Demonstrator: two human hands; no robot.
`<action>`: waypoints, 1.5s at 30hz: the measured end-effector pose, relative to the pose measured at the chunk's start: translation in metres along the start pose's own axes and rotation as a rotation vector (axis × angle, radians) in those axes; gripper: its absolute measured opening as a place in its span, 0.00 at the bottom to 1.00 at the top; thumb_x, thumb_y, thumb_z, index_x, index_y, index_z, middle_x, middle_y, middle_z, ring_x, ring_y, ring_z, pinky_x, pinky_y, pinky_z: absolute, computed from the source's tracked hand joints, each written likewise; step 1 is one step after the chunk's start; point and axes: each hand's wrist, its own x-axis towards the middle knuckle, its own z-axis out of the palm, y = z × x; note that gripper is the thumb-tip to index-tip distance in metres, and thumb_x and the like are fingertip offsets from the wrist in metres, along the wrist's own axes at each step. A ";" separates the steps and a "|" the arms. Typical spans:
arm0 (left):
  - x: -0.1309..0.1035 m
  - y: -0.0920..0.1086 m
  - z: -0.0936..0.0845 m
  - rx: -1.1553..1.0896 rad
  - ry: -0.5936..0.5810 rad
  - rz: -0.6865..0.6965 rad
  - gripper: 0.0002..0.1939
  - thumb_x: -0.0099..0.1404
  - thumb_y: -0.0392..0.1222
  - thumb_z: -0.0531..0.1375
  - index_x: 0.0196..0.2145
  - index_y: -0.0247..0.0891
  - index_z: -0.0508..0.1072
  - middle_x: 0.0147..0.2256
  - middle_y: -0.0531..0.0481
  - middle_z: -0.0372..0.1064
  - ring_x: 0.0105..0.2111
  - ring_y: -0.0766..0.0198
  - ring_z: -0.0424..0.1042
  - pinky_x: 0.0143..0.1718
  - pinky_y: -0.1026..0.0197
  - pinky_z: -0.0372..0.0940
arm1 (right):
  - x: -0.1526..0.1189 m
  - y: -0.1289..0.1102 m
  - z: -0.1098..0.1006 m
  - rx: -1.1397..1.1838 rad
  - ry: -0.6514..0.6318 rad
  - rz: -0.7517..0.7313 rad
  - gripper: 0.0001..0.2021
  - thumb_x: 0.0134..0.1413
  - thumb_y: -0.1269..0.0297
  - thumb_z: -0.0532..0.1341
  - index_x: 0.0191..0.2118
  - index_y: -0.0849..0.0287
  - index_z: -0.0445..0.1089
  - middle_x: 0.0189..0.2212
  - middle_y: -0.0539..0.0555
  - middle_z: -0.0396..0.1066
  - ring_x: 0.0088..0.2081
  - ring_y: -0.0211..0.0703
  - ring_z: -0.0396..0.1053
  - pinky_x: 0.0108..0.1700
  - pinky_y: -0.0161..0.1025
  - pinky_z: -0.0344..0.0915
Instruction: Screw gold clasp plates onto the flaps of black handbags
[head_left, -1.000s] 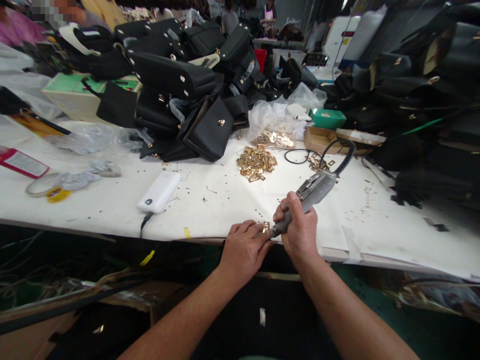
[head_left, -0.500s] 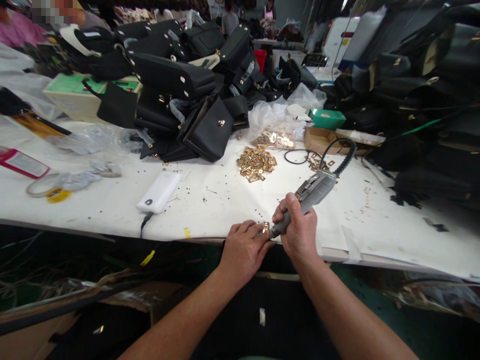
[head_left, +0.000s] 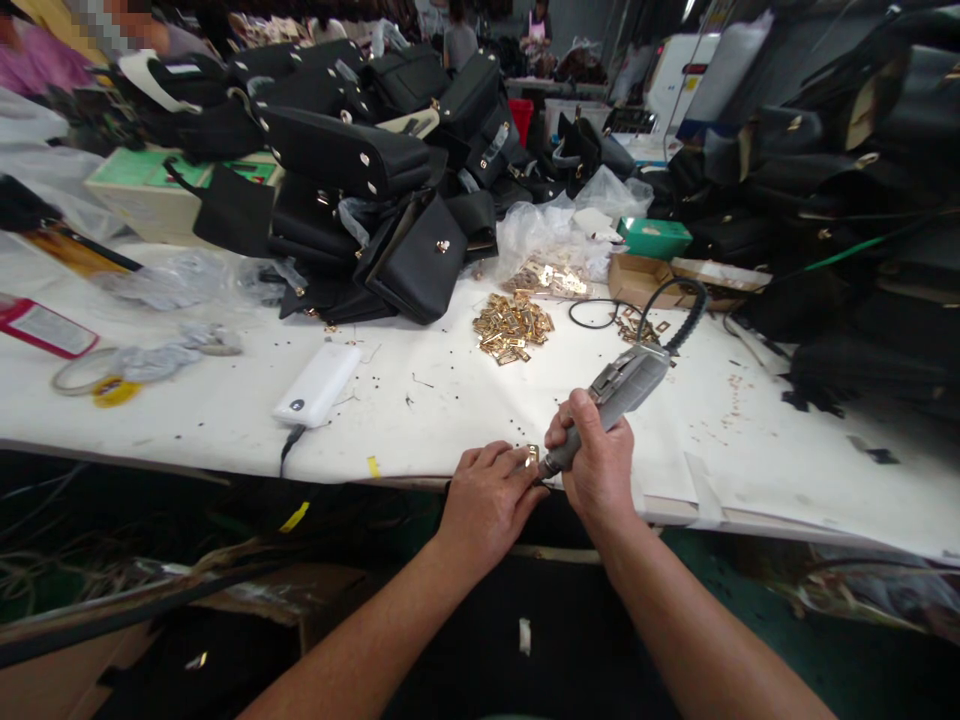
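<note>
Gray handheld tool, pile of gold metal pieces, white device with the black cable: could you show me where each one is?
Gray handheld tool (head_left: 630, 382): head view, on its body.
Pile of gold metal pieces (head_left: 513, 327): head view, mid-heap.
White device (head_left: 321, 383): head view, on its top face.

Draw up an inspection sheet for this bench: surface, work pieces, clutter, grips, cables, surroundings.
Surface: white tabletop, speckled, with a yellow scrap at its near edge.
Work pieces: gray handheld power tool, tip beside a gold metal plate; contact cannot be told. A heap of gold plates lies farther back.
Clutter: white plastic device, clear plastic bag, green box.
Grips: right grip closed around the tool; left grip at the near edge, by the gold metal plate.
Cables: thick black cable curving from the tool's rear; thin black cord running from the white device over the edge.
Surroundings: black handbags piled at the back; people in the background.
</note>
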 end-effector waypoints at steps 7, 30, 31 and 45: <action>0.001 0.000 0.000 0.012 0.020 0.002 0.15 0.71 0.49 0.61 0.53 0.46 0.75 0.54 0.50 0.75 0.55 0.52 0.68 0.51 0.46 0.63 | 0.017 -0.010 -0.001 0.012 0.021 -0.103 0.18 0.54 0.51 0.70 0.29 0.58 0.65 0.18 0.45 0.64 0.18 0.35 0.63 0.20 0.32 0.61; 0.003 0.002 -0.001 0.061 -0.042 0.002 0.14 0.70 0.47 0.62 0.52 0.44 0.73 0.56 0.51 0.73 0.55 0.52 0.67 0.51 0.46 0.63 | 0.033 0.009 0.013 -0.387 -0.040 -0.102 0.22 0.52 0.46 0.68 0.22 0.60 0.68 0.16 0.50 0.67 0.16 0.35 0.62 0.17 0.32 0.61; 0.003 0.002 -0.001 0.065 -0.041 0.003 0.13 0.70 0.47 0.62 0.51 0.44 0.73 0.56 0.52 0.73 0.55 0.52 0.67 0.51 0.46 0.63 | 0.032 0.007 0.014 -0.418 -0.067 -0.094 0.22 0.52 0.47 0.68 0.22 0.60 0.67 0.15 0.50 0.67 0.16 0.35 0.61 0.18 0.33 0.61; 0.005 0.004 -0.001 0.071 -0.026 -0.021 0.12 0.68 0.47 0.64 0.47 0.42 0.76 0.52 0.47 0.75 0.54 0.50 0.68 0.50 0.45 0.65 | 0.037 0.002 0.034 -0.649 -0.612 -0.106 0.15 0.46 0.59 0.66 0.20 0.57 0.60 0.15 0.44 0.58 0.19 0.32 0.54 0.21 0.31 0.53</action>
